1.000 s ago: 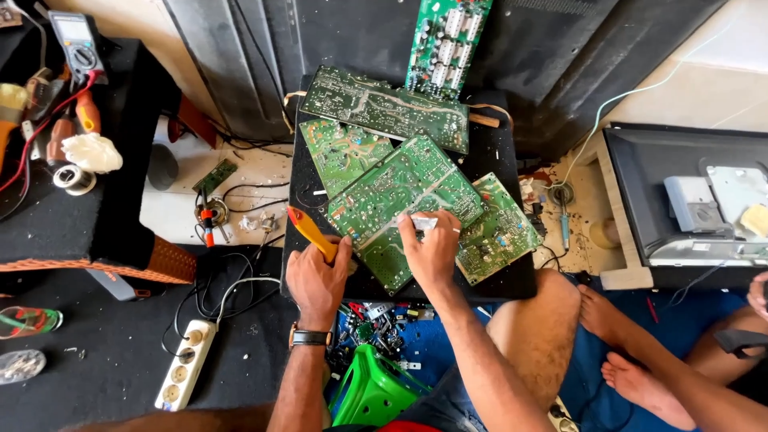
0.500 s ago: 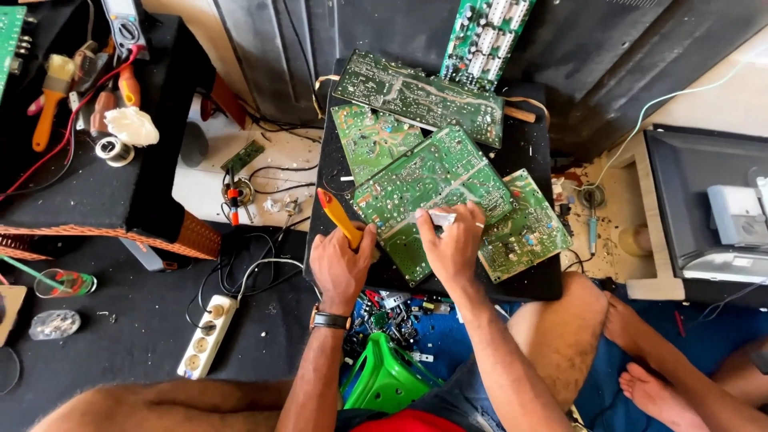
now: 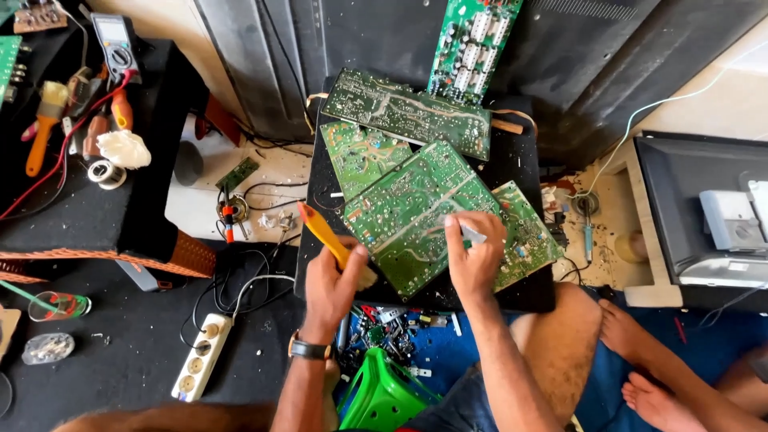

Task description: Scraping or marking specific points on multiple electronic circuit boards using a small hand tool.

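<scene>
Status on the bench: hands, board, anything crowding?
Left hand grips yellow-handled brush at board edge. Right hand presses small white piece onto big green circuit board. Other boards overlap it.

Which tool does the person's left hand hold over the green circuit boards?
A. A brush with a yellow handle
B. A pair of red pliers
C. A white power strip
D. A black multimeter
A: the left hand grips a yellow-handled brush at the edge of the large green circuit board, while the right hand rests on that board.
</scene>
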